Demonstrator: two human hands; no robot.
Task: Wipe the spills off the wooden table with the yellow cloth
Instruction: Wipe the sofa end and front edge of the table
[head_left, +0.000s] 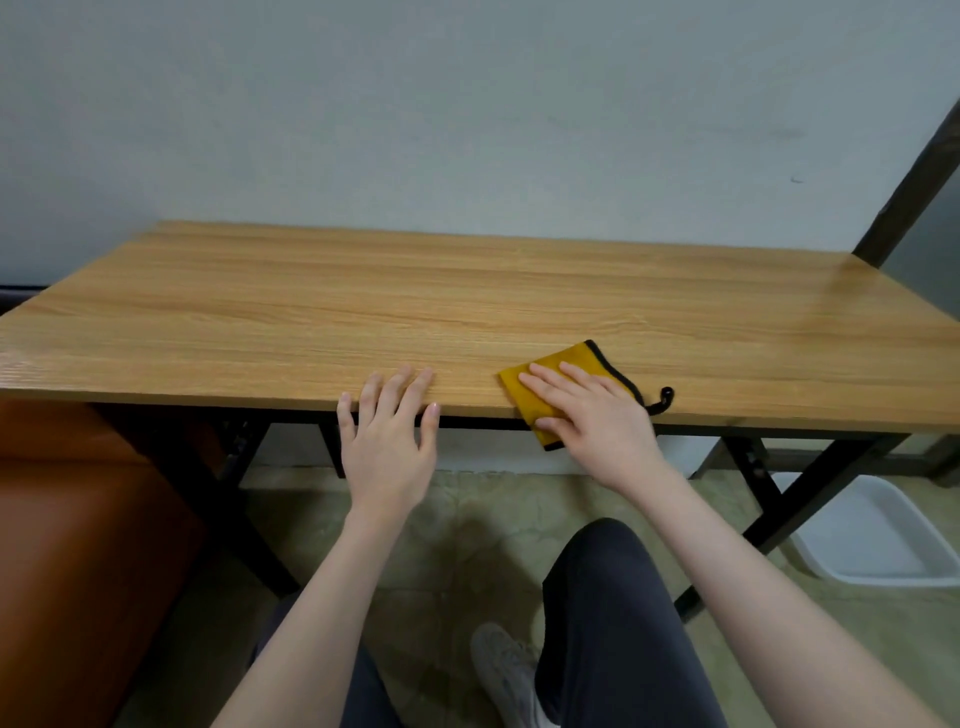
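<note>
Your right grip (592, 410) lies flat with its fingers spread on the yellow cloth (558, 382), pressing it down at the near edge of the desk (363, 312), right of the middle, with one corner of the cloth hanging over that edge and its black loop (662, 400) lying on the wood beside your wrist. Your left grip (387, 431) is open too, fingers spread and empty, its fingertips resting on the same near edge just left of the cloth.
</note>
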